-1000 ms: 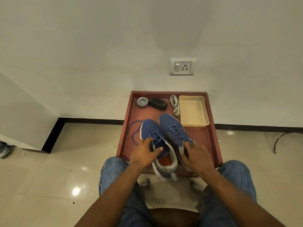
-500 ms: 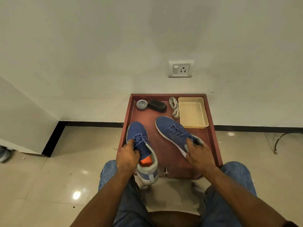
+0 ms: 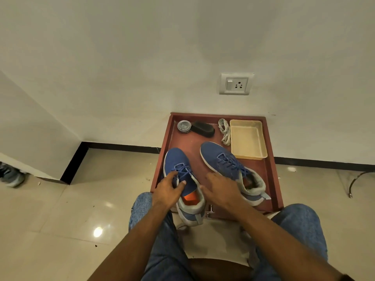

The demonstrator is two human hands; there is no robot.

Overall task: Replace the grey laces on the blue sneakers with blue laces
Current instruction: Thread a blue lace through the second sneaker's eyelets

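Two blue sneakers with blue laces sit on a red-brown tray table (image 3: 271,179). The left sneaker (image 3: 178,163) lies at the tray's left front, its heel hanging over the front edge. My left hand (image 3: 167,191) grips its side and laces near the tongue. The right sneaker (image 3: 223,161) lies angled across the tray's middle, toe toward the far left. My right hand (image 3: 220,188) hovers between the two shoes with fingers spread, holding nothing. A bundle of grey laces (image 3: 224,131) lies at the back of the tray.
A cream plastic tray (image 3: 261,142) stands at the back right. A round tin (image 3: 184,126) and a black brush (image 3: 203,129) sit at the back left. Behind is a white wall with a socket (image 3: 236,84). My knees in jeans flank the table's front.
My right hand has let go of the right sneaker and moved left toward the left one. The left sneaker, held in my left hand, has shifted slightly.
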